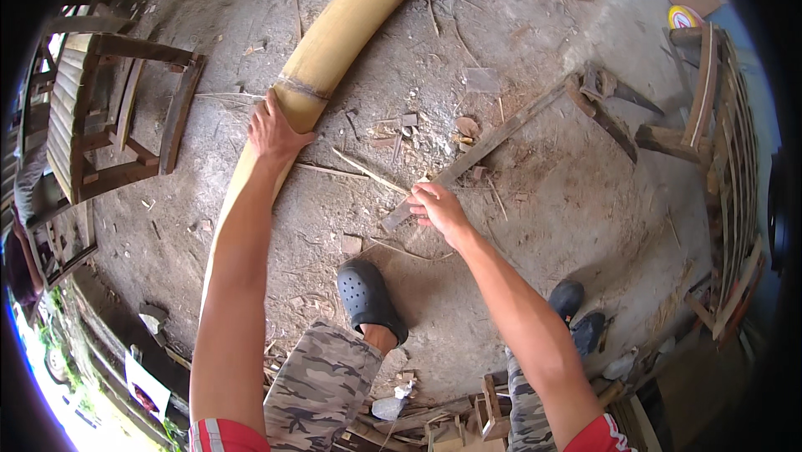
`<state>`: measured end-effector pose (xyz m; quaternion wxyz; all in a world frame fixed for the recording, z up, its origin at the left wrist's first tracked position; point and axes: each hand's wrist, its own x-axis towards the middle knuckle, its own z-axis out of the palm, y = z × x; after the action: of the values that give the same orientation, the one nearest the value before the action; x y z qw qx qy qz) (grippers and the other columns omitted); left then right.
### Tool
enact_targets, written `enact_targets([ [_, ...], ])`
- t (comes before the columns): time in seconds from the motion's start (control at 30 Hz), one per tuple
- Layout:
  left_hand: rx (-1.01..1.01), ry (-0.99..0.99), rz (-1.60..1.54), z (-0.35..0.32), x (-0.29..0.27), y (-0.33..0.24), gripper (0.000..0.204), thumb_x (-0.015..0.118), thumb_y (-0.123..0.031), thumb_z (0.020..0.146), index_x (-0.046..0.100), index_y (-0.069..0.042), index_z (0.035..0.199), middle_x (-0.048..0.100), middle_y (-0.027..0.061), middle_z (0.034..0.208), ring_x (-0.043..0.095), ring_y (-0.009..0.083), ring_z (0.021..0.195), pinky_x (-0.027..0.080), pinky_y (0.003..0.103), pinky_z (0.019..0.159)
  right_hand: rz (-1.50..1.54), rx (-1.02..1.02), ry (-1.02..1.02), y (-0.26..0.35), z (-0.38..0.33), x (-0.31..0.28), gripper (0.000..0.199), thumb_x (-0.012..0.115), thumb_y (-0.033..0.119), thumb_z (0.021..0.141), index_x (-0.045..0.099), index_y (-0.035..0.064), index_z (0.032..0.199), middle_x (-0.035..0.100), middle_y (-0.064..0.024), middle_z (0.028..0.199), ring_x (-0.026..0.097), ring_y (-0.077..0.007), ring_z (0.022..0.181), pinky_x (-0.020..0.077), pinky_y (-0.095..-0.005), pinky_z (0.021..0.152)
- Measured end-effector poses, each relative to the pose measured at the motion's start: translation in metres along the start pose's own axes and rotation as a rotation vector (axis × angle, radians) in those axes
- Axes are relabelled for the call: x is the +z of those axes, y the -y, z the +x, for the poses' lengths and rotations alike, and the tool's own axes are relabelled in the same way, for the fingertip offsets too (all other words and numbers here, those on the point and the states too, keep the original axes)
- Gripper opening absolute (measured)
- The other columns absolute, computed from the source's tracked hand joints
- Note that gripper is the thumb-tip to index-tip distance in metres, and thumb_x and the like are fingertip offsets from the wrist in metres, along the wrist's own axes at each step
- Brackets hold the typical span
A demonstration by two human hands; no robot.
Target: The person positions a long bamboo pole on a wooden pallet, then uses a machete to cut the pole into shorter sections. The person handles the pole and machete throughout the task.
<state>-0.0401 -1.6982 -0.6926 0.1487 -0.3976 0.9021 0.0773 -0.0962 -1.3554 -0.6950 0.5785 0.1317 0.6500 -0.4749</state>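
A thick yellow bamboo pole [368,13] runs from the top of the view down along my left forearm. Just below its dark ring-shaped node, my left hand [276,130] grips the pole from above, thumb on the right side. My right hand [436,211] is over the floor with its fingers curled and thumb and forefinger pinched. A small pale bit shows at the fingertips, too small to name. A thin split stick [368,170] ends at these fingers; whether they hold it is unclear. Beneath them lies a long flat saw-like blade [493,141], its dark wooden handle [606,122] at the far right.
Wooden chair-like frames [142,109] stand at left, and a slatted wooden piece [727,176] at right. Chips and splinters litter the dirty floor [351,59]. My clog [368,297] is near the pole; dark footwear [576,314] and scrap wood [493,410] lie at lower right.
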Motion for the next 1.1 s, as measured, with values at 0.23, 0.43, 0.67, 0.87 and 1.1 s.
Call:
enact_targets([
  [0.23,0.039,0.176,-0.052,-0.033,0.005,0.012,0.139,0.098,-0.042,0.052,0.012,-0.008,0.155,0.046,0.0298,0.137,0.050,0.0450,0.128,0.047,0.055,0.104,0.138,-0.005,0.042,0.030,-0.007,0.012,0.068,0.055,0.048,0.102,0.039,0.0029,0.150,0.060,-0.0219,0.137,0.059,-0.0331,0.126,0.0519,-0.0450,0.100],
  [0.43,0.100,0.447,-0.031,-0.126,0.013,-0.015,0.144,0.098,-0.045,0.049,0.010,-0.002,0.155,0.046,0.0297,0.137,0.051,0.0473,0.127,0.047,0.052,0.105,0.310,-0.022,-0.006,0.028,0.023,0.027,0.113,0.059,0.075,0.085,0.012,0.0054,0.160,0.023,-0.0241,0.162,0.026,-0.0386,0.149,0.0273,-0.0630,0.117],
  [0.67,0.204,0.384,-0.119,-0.194,0.042,-0.036,0.137,0.093,-0.045,0.050,0.015,-0.004,0.155,0.045,0.0263,0.132,0.048,0.0442,0.124,0.041,0.055,0.106,0.412,-0.308,-0.204,0.008,0.034,0.037,0.097,0.092,0.034,0.071,0.039,-0.0049,0.143,0.054,-0.0162,0.140,0.050,-0.0260,0.128,0.0404,-0.0388,0.109],
  [0.87,0.208,0.284,-0.203,-0.232,-0.010,-0.021,0.128,0.090,-0.044,0.053,0.022,-0.003,0.154,0.043,0.0243,0.138,0.046,0.0422,0.126,0.034,0.056,0.109,0.417,-0.303,-0.259,0.039,-0.039,0.055,0.100,0.094,0.030,0.065,0.036,-0.0050,0.140,0.057,-0.0193,0.131,0.054,-0.0274,0.122,0.0444,-0.0393,0.108],
  [1.1,-1.083,-0.094,-1.413,-0.362,-0.057,0.014,0.115,0.063,-0.077,0.077,0.014,-0.015,0.162,0.017,0.0146,0.167,0.024,0.0397,0.150,0.019,0.063,0.119,0.439,-0.453,-0.312,0.079,-0.175,0.055,0.079,0.092,0.018,0.067,0.048,-0.0089,0.127,0.065,-0.0194,0.116,0.064,-0.0262,0.107,0.0525,-0.0366,0.099],
])
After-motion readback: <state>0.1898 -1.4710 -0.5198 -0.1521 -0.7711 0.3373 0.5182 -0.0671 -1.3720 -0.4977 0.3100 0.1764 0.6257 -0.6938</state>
